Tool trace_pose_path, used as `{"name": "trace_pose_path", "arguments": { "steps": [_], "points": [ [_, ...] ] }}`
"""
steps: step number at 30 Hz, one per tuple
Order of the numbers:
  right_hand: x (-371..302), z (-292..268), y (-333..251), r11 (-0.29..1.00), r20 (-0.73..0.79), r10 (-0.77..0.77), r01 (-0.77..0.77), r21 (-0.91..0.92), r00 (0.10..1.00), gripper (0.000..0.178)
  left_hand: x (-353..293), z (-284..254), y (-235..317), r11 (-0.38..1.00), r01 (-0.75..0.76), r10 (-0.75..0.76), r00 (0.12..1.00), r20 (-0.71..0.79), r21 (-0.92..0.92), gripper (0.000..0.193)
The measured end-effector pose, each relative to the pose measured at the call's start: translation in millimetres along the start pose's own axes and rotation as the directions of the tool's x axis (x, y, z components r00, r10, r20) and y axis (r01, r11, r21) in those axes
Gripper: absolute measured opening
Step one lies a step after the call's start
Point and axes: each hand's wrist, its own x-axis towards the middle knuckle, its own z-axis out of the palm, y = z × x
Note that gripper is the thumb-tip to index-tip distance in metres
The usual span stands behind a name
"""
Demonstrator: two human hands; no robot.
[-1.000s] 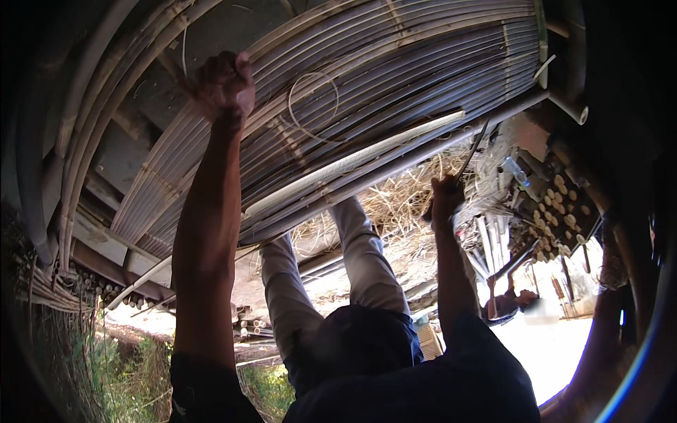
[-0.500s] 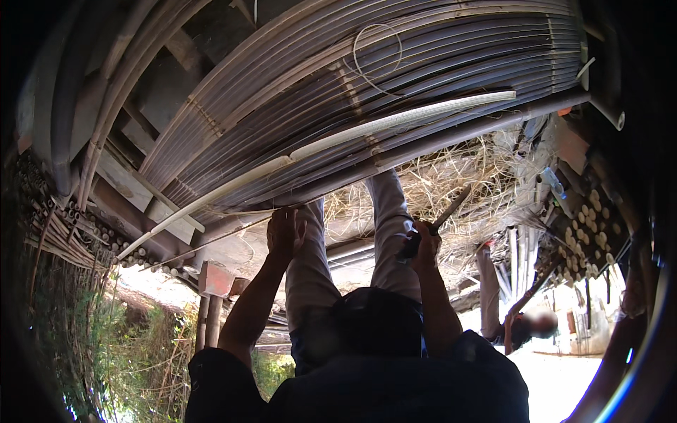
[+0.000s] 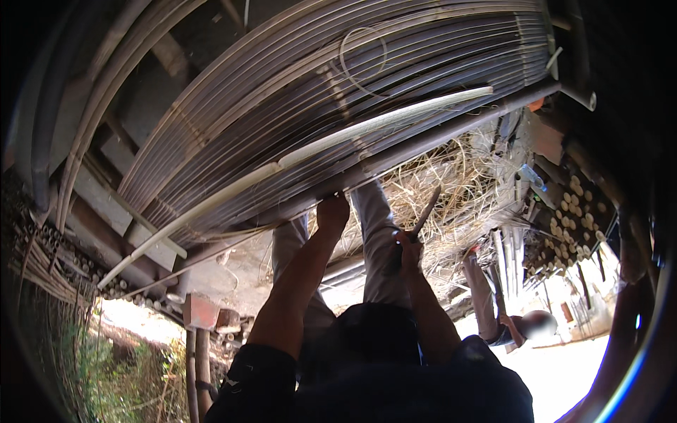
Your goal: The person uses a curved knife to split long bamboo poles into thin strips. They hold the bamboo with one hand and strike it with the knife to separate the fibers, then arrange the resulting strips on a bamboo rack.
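My left hand [image 3: 333,213] is closed in a fist at the near edge of a slatted bamboo platform [image 3: 233,151], beside its thick front pole [image 3: 423,151]. What it grips, if anything, is hidden. A thin strip [image 3: 204,259] runs from the lower left up toward that hand; whether it reaches the fingers I cannot tell. My right hand [image 3: 409,252] is wrapped round the handle of a knife by my right leg, its long dark blade [image 3: 427,210] pointing up and away. Across the slats lies a long pale split bamboo length [image 3: 317,149], with a notch midway.
A loop of thin strip [image 3: 364,63] rests on the slats. Tangled shavings [image 3: 441,187] cover the ground beyond my legs. Cut bamboo poles [image 3: 575,211] are stacked at the right, near a plastic bottle [image 3: 532,178]. Another person [image 3: 486,292] is at the lower right.
My left hand has moved right along the platform's edge and closed from a looser pose. The knife stays in my right hand. The whole view has shifted slightly.
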Motion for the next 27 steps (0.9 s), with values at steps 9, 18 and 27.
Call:
{"name": "trace_pose_path", "arguments": {
  "steps": [9,18,27],
  "points": [
    [-26,-6,0,0.927,-0.116,0.147,-0.096,0.364,0.982,0.022,-66,1,-34,0.972,-0.215,0.204,0.972,-0.114,-0.097,0.039],
    [-70,-51,-23,0.938,-0.125,-0.079,0.116,0.325,0.989,0.03,-52,-19,-76,0.856,-0.287,0.382,0.912,0.151,-0.431,0.036],
    [-106,-94,19,0.886,-0.265,-0.155,0.253,0.389,0.952,0.067,-112,-186,-84,0.838,-0.495,0.414,0.852,-0.321,-0.231,0.04]
  ]
}}
